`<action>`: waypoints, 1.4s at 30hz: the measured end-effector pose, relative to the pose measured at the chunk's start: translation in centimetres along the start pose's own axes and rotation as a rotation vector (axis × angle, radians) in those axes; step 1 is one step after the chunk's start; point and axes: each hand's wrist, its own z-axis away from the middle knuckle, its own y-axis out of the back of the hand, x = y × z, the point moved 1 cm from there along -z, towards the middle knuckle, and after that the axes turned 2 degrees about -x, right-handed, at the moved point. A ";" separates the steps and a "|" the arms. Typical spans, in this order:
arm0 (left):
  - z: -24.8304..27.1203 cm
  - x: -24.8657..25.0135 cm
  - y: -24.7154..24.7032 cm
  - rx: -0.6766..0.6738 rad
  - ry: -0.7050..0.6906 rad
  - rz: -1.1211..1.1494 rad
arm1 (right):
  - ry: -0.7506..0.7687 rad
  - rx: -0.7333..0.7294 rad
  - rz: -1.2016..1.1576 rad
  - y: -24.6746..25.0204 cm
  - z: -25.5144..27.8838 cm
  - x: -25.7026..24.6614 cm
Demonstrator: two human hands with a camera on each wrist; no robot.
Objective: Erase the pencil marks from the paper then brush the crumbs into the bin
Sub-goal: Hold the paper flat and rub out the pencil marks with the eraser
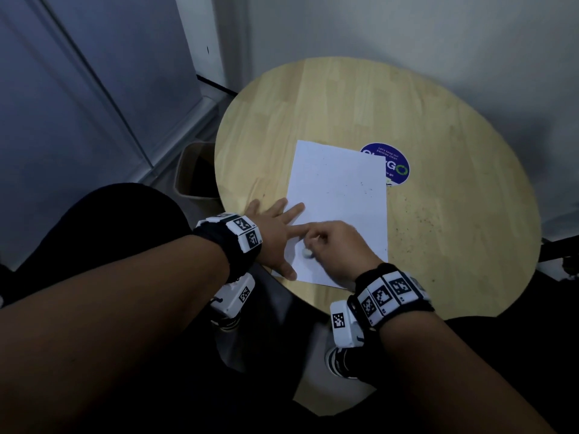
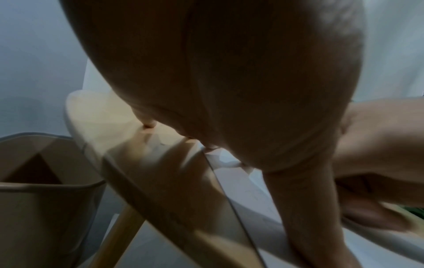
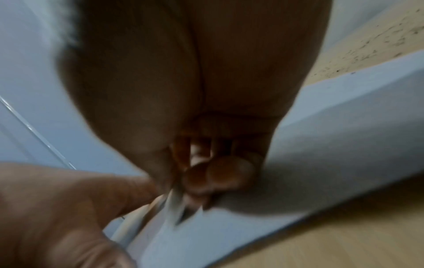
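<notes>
- Lying flat on the near left corner of the paper (image 1: 338, 195): left hand (image 1: 275, 233), fingers spread and straight, thumb pressed down by the sheet's near edge, outer fingers reaching past the sheet's left edge onto the table (image 1: 454, 189).
- Pinching a small white eraser (image 1: 306, 252) against the sheet's near part: right hand (image 1: 341, 245), fingers curled around it, just beside the left index finger and partly over it.
- Blurred in the right wrist view: curled fingertips (image 3: 220, 174) bunched low over the pale sheet, the eraser itself hard to make out there.
- Resting on the round wooden tabletop, long side running away from the person, far right corner overlapping a round blue sticker (image 1: 394, 167) with green and white print.
- Scattered on the sheet's right half and on the wood to its right: dark specks, crumbs (image 1: 366, 191); too small to tell apart from any pencil marks left.
- Standing on the floor to the left of the table, partly under its rim: beige bin (image 1: 194, 173), open at the top, dark inside; seen close in the left wrist view (image 2: 45, 190), beside a slanted wooden table leg (image 2: 114, 239).
- Strapped on both wrists: black bands with white coded marker blocks (image 1: 241, 230).
- Behind the table: plain pale wall (image 1: 407, 32); to the left, a grey panel with a slanted glass edge.
</notes>
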 end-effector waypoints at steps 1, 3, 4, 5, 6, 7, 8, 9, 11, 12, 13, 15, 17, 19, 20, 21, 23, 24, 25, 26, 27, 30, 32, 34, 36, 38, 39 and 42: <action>0.0 0.0 0.0 0.001 0.000 0.004 | 0.014 0.114 -0.020 -0.1 -0.1 0.2; 0.0 -0.1 -0.2 0.004 0.004 0.009 | 0.034 0.131 -0.017 -0.2 -0.1 0.3; 0.0 -0.1 -0.3 0.004 0.003 0.010 | 0.041 0.033 0.017 -0.3 0.0 0.2; 0.0 -0.1 -0.4 0.004 0.002 0.008 | 0.032 -0.096 0.071 -0.4 0.3 0.0; -0.1 -0.1 -0.5 0.005 0.000 0.003 | 0.011 -0.200 0.116 -0.4 0.4 -0.2; -0.1 -0.1 -0.4 0.004 -0.002 -0.001 | -0.003 -0.237 0.133 -0.3 0.4 -0.3; -0.1 -0.1 -0.2 0.002 -0.003 -0.002 | -0.004 -0.204 0.112 -0.2 0.2 -0.3; 0.0 -0.1 -0.1 0.002 -0.003 0.001 | 0.005 -0.113 0.070 -0.2 0.0 -0.2; -0.1 0.0 0.0 0.005 0.000 0.012 | 0.032 0.100 0.004 -0.3 -0.2 0.0; 0.0 0.0 0.0 0.002 0.002 0.015 | 0.040 0.136 0.007 -0.3 -0.1 0.0; 0.0 -0.1 -0.1 -0.004 0.004 0.015 | 0.050 0.101 0.035 -0.3 -0.1 -0.1; 0.0 0.0 -0.2 -0.010 0.000 -0.002 | 0.047 -0.110 0.121 -0.3 0.1 -0.4; 0.0 0.0 0.0 -0.013 -0.003 -0.012 | 0.033 -0.200 0.159 -0.2 0.1 -0.6; 0.0 0.0 0.3 -0.023 -0.004 0.001 | 0.059 -0.055 0.105 -0.4 -0.2 -0.5; 0.0 0.0 0.3 -0.021 -0.003 0.005 | 0.077 0.027 0.075 -0.6 -0.2 -0.4; 0.0 0.0 0.3 -0.018 0.000 0.004 | 0.092 0.066 0.073 -0.8 -0.2 -0.4; 0.1 0.0 0.2 -0.023 0.002 -0.003 | 0.117 -0.022 0.159 -1.0 -0.1 -0.6; 0.1 0.0 0.1 -0.029 0.000 -0.006 | 0.111 -0.120 0.204 -1.0 0.1 -0.7; 0.2 0.0 0.1 -0.032 -0.001 -0.009 | 0.093 -0.187 0.222 -1.0 0.1 -0.7; 0.2 0.0 0.2 -0.032 0.000 -0.011 | 0.087 -0.188 0.209 -0.9 0.2 -0.7; 0.2 0.0 0.3 -0.029 -0.001 -0.013 | 0.086 -0.128 0.169 -0.9 0.1 -0.6; 0.1 0.0 0.4 -0.014 0.003 -0.016 | 0.067 0.153 0.005 -0.8 -0.1 0.1; 0.2 -0.2 0.2 -0.023 0.011 -0.014 | 0.078 0.113 0.059 -0.9 0.1 0.0; 0.1 -0.2 -0.1 -0.021 0.010 -0.016 | 0.077 -0.098 0.171 -1.1 0.3 -0.3; 0.1 -0.2 0.1 -0.022 0.009 -0.019 | 0.052 -0.168 0.173 -1.1 0.4 -0.5; 0.0 -0.1 0.3 -0.025 0.009 -0.023 | 0.063 0.000 0.097 -1.0 0.1 -0.4; 0.0 -0.1 0.3 -0.025 0.011 -0.022 | 0.075 0.103 0.069 -1.0 0.0 -0.4; 0.1 -0.2 0.2 -0.035 0.015 -0.013 | 0.103 0.089 0.126 -1.4 0.2 -0.4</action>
